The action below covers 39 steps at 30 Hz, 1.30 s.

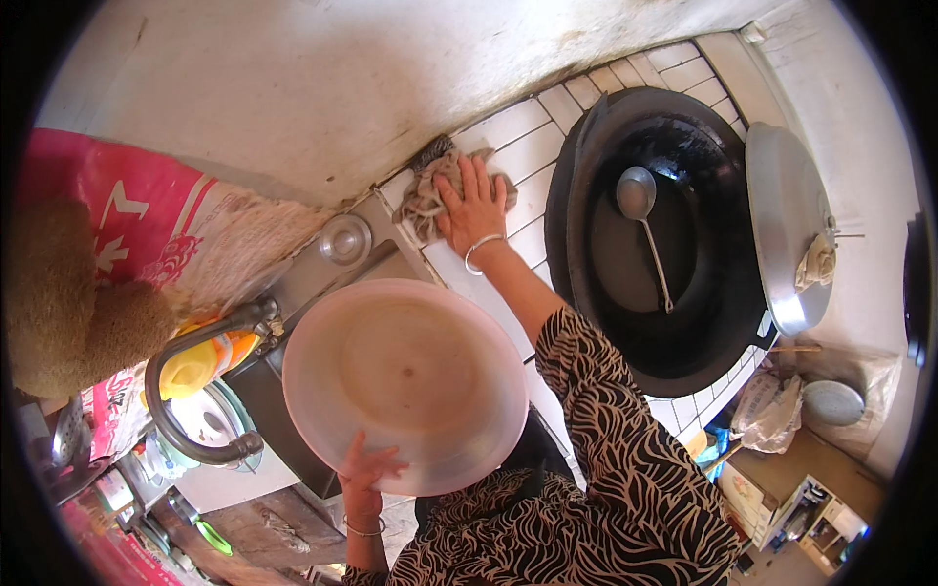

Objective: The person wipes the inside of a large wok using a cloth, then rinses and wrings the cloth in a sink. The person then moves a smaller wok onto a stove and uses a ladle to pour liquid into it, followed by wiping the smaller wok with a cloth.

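Observation:
My right hand [473, 201] lies spread on a crumpled grey-brown cloth [425, 201], pressing it onto the white tiled counter [524, 146] beside the wall. A dark, rough-textured item [432, 150] touches the cloth's far edge. With my left hand [366, 469] I hold the near rim of a pale, translucent plastic basin [407, 373]. The basin is tilted over the sink [275, 410], and no contents can be made out in it. Most of the sink is hidden beneath the basin. To the right, a metal ladle [636, 192] rests inside a large black wok [659, 293].
A curved faucet [157, 388] reaches over the sink's left side. A metal lid [788, 227] leans at the wok's right edge. A round metal lid-like piece [346, 240] sits behind the sink. Yellow bottles [194, 366], bowls [212, 417] and a green-handled tool [212, 538] are at left.

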{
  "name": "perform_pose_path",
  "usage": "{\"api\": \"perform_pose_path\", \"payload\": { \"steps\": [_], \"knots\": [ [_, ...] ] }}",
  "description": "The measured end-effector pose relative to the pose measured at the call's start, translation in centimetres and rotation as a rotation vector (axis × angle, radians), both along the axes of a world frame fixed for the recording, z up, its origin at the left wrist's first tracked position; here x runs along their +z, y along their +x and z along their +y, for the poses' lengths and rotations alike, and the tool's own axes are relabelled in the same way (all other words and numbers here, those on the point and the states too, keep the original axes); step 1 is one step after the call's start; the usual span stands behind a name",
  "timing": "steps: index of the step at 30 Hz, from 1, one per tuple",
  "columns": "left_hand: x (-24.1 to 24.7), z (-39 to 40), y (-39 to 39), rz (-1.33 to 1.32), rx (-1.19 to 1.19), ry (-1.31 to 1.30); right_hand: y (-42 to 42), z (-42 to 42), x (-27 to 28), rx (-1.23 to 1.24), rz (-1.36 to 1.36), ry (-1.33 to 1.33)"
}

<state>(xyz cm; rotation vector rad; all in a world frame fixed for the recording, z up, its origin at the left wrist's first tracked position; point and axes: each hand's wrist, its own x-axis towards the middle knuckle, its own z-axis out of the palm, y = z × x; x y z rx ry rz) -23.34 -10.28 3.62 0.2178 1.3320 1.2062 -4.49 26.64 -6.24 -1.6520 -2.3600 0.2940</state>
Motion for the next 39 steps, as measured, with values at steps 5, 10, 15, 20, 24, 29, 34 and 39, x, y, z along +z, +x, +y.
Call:
{"api": "perform_pose_path", "payload": {
  "steps": [5,10,15,20,24,29,34,39],
  "knots": [
    [0.2,0.0,0.4,-0.034,0.003,-0.038,0.3,-0.4,0.1,-0.020,0.045,-0.019],
    [0.1,-0.8,0.2,-0.097,0.025,-0.041,1.8,-3.7,-0.8,-0.022,0.043,-0.014],
    [0.3,-1.1,0.0,-0.056,-0.004,-0.053,2.2,-0.6,-1.4,-0.185,0.022,0.085],
    [0.2,-2.3,-0.6,-0.071,0.058,-0.069,0.8,1.7,0.4,-0.300,0.111,0.112],
    [-0.7,-3.5,-0.6,-0.076,0.074,-0.080,-1.0,3.9,2.2,-0.138,0.224,0.236],
    [-1.0,-4.1,-0.8,-0.059,0.043,-0.133,-2.2,6.0,1.2,-0.124,-0.189,0.238],
    [-1.5,-5.3,-1.0,-0.148,0.066,-0.161,-2.7,3.9,2.1,0.003,0.048,0.464],
    [-1.5,-5.3,-1.1,-0.163,0.057,-0.156,-6.5,0.4,3.9,0.321,0.326,0.398]
  ]
}}
